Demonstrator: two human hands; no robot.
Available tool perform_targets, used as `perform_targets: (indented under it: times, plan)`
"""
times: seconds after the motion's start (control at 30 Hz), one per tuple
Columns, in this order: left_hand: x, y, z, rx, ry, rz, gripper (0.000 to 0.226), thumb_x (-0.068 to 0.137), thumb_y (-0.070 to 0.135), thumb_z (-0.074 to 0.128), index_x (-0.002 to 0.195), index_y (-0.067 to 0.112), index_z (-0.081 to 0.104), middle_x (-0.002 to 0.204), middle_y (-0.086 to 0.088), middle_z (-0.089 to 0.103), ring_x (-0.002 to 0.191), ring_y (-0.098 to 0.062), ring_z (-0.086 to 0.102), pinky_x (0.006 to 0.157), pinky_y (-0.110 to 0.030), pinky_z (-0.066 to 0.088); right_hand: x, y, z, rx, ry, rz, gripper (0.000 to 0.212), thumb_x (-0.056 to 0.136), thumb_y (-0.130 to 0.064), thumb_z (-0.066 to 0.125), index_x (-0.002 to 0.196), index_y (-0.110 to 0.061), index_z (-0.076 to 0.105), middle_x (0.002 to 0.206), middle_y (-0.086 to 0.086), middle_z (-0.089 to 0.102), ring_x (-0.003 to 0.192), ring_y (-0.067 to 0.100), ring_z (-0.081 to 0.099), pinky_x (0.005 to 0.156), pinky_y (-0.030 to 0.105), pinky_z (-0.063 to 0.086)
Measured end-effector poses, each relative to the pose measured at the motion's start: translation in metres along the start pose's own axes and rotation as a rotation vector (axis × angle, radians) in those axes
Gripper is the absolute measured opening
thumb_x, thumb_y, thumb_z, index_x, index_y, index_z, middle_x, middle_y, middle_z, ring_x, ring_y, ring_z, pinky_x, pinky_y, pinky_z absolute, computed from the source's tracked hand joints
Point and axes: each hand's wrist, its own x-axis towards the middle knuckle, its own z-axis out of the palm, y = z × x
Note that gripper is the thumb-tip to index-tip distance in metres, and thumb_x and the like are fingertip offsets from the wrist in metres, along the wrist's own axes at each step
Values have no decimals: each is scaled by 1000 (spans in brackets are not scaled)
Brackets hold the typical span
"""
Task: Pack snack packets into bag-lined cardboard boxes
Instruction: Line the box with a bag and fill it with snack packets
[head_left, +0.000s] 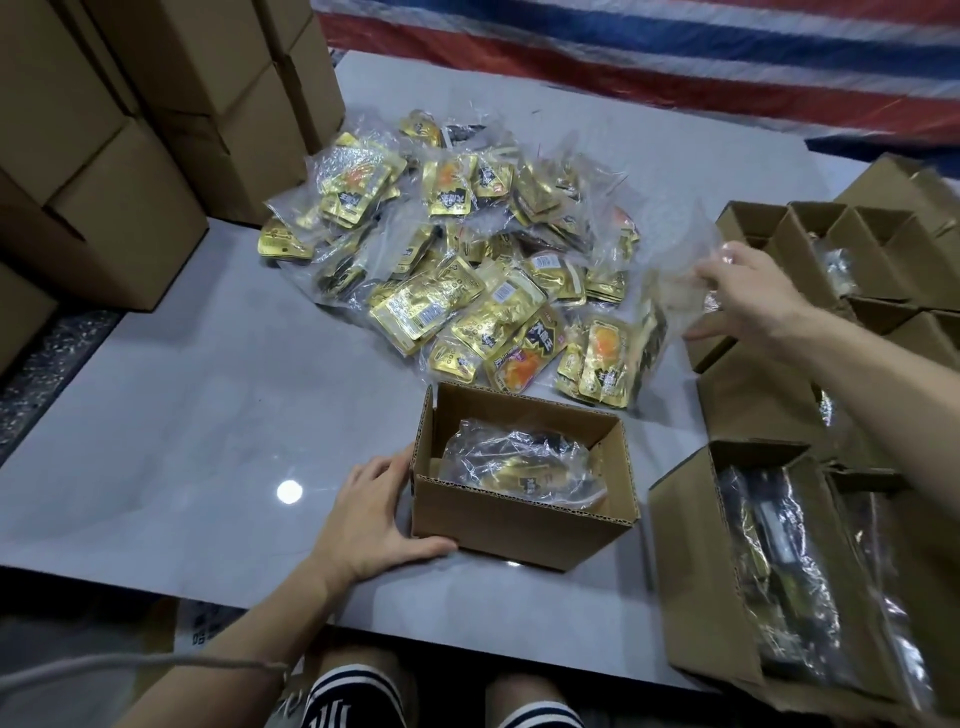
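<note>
The left hand (374, 514) lies flat against the left wall of the open box (524, 519), fingers nearly straight, thumb along its bottom front edge, gripping nothing. The box sits on the table (182, 415) near its front edge, with one bagged bundle (519, 462) inside. The right hand (748, 296) is raised over the right side of the pile (452, 260), its fingers pinching the top of a clear bag (670, 296) of gold packets. Filled boxes (753, 571) stand on the right.
</note>
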Motion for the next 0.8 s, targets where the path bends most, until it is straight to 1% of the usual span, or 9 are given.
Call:
perform_targets:
  times: [0.03, 0.07, 0.17, 0.27, 0.4, 0.5, 0.6, 0.7, 0.8]
  plan:
    - [0, -1, 1, 4, 1, 1, 105, 54, 96, 62, 141, 40, 48, 127, 19, 55, 122, -6, 45, 103, -28, 37, -6, -5, -4, 30, -6, -15, 19, 99, -11, 47, 82, -19, 44, 111, 10, 67, 105, 31, 68, 79, 64, 56]
    - [0, -2, 2, 10, -1, 4, 105, 54, 97, 61, 141, 40, 49, 127, 19, 56, 123, -7, 46, 104, -29, 37, -12, -11, -7, 56, -15, -39, 20, 100, -10, 45, 82, -19, 42, 114, 12, 70, 106, 33, 70, 82, 67, 54]
    - [0, -3, 3, 10, -3, 1, 104, 53, 97, 61, 140, 42, 48, 127, 20, 56, 123, -7, 46, 105, -30, 38, -27, -27, -16, 142, -39, -105, 22, 102, -8, 42, 83, -19, 40, 105, 14, 75, 96, 33, 73, 85, 70, 51]
    - [1, -2, 3, 9, 7, 14, 102, 53, 97, 61, 138, 41, 49, 124, 20, 57, 122, -6, 46, 103, -29, 38, -42, -45, -23, 137, -121, -181, 21, 103, -10, 40, 84, -19, 39, 101, 11, 77, 99, 33, 73, 91, 68, 51]
    - [1, -3, 4, 1, 19, 10, 100, 53, 97, 62, 137, 44, 49, 124, 21, 55, 121, -5, 46, 102, -27, 37, -66, -68, -25, 104, -272, -278, 22, 108, -17, 36, 86, -20, 40, 106, 13, 76, 104, 33, 72, 89, 60, 53]
    - [-1, -5, 5, -13, 16, -4, 96, 52, 96, 64, 133, 46, 50, 120, 21, 54, 119, -9, 47, 101, -31, 41, -85, -87, -22, 55, -378, -341, 21, 108, -18, 37, 88, -20, 41, 111, 16, 74, 106, 35, 71, 93, 63, 50]
    - [-1, -5, 4, -16, 13, 0, 97, 53, 95, 64, 134, 46, 49, 120, 23, 52, 119, -9, 47, 101, -31, 41, -106, -104, -18, 34, -481, -413, 20, 107, -15, 35, 89, -19, 42, 114, 16, 73, 108, 36, 69, 95, 63, 49]
    - [-1, -3, 3, -15, 18, 2, 96, 53, 95, 64, 133, 45, 50, 118, 22, 51, 115, -9, 47, 100, -30, 41, -126, -117, -15, 48, -565, -499, 20, 106, -11, 32, 88, -16, 40, 111, 15, 74, 108, 37, 69, 91, 61, 54]
    - [-1, -1, 3, -14, 26, -3, 93, 52, 96, 63, 130, 45, 52, 114, 22, 50, 112, -9, 46, 97, -28, 40, -139, -126, -13, 85, -626, -548, 20, 105, -11, 29, 89, -15, 40, 107, 13, 75, 108, 40, 68, 93, 64, 49]
